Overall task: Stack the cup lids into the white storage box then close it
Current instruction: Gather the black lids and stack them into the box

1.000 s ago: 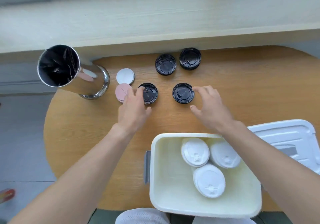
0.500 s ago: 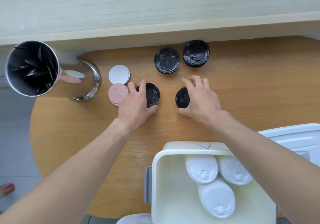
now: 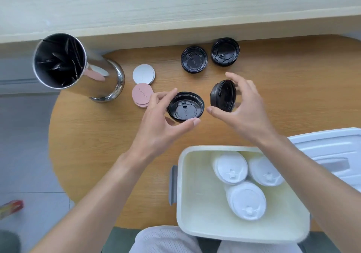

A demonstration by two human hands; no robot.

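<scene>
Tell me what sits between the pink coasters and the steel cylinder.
Nothing: in the head view only bare wooden table separates the pink coasters from the steel cylinder. The white coasters lie just behind that gap.

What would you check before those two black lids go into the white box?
1. Left hand grips its black lid: ok.
2. Right hand grips the tilted black lid: ok.
3. White storage box open: ok.
4. Free floor beside the three white lids in it: ok.
5. Box cover clear of the opening: ok.
6. Two black lids left on the table: not ok.
</scene>
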